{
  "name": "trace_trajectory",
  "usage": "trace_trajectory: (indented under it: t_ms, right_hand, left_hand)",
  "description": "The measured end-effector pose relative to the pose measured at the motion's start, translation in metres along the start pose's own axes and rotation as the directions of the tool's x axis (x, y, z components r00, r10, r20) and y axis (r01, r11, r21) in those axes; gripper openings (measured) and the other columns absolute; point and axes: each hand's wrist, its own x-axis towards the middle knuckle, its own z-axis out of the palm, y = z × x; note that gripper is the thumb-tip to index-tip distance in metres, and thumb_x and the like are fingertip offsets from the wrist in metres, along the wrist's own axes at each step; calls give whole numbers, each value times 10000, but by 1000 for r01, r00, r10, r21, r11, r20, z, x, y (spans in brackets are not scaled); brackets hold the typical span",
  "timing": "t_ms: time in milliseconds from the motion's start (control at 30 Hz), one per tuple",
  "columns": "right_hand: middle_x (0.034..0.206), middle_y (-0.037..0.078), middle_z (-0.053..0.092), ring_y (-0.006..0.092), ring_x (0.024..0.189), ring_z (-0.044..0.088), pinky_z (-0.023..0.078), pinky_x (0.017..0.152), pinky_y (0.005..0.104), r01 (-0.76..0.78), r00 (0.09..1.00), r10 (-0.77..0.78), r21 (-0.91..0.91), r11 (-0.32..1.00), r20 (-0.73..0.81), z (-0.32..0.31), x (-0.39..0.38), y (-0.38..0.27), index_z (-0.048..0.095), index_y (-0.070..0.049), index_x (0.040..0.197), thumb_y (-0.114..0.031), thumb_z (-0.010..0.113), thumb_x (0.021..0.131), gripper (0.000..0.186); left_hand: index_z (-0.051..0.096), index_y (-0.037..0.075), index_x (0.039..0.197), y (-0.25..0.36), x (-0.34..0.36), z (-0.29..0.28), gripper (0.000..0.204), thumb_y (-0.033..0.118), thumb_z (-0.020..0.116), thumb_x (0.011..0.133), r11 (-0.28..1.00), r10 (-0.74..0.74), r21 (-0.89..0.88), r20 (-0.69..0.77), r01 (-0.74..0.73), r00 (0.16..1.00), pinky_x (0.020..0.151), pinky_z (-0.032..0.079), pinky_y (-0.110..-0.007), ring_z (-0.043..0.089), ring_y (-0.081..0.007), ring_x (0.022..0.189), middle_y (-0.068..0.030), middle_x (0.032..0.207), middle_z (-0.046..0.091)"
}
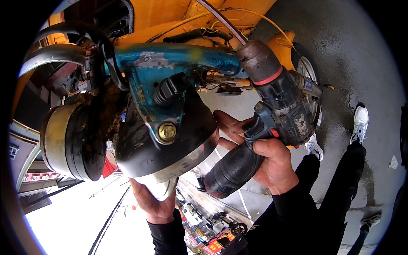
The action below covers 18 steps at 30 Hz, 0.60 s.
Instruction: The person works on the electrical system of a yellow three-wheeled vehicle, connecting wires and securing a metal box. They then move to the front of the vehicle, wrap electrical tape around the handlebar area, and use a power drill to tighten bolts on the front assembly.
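Note:
My right hand (276,165) is closed around the black grip of a worn cordless drill (280,97). Its chuck tilts up and to the left, and a long thin rod (223,19) runs from it toward the top edge. Other fingers of this hand reach past the grip to the rim of a round black headlight (165,144) with a pale metal edge. From below, my left hand (153,204) grips that headlight; its fingertips are partly hidden. A chipped blue bracket (157,63) holds the headlight, with a gold hex bolt (167,131) through its lower end.
A second round lamp (63,140) with a cream rim hangs at the left. Behind are orange vehicle bodywork (159,17), loose cables and a wheel (307,70). Dark trouser legs with white shoes (360,123) stand on wet grey ground; another person's shoe (370,219) shows lower right.

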Motion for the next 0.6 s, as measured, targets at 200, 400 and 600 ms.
trace_trajectory:
  t_ms: [200,400,600]
  right_hand:
    - [1505,273,344,363,1435,308,270,1162,502,-8,999,5,-67,998,-42,3,-2,3,587,-17,1180,-225,591,794,438]
    - [1295,142,560,243,1202,553,437,1057,470,-30,997,30,1,1000,-75,5,-5,4,437,-32,1364,-77,590,798,588]
    - [1274,140,577,250,1191,567,441,1044,484,-41,993,34,-58,998,-109,0,-5,1,463,-19,1334,-108,605,798,562]
  left_hand:
    - [451,26,1372,-9,-2,5,525,392,490,998,993,115,35,-83,-112,990,956,531,-442,608,-310,1158,-182,1293,585]
    - [460,8,1356,-10,-9,10,506,325,576,979,986,135,107,-64,-128,989,966,539,-412,604,-308,1158,-195,1268,594]
    - [461,-3,1348,-16,-11,12,482,293,573,985,991,131,22,-54,-130,990,935,558,-378,625,-290,1116,-198,1245,603]
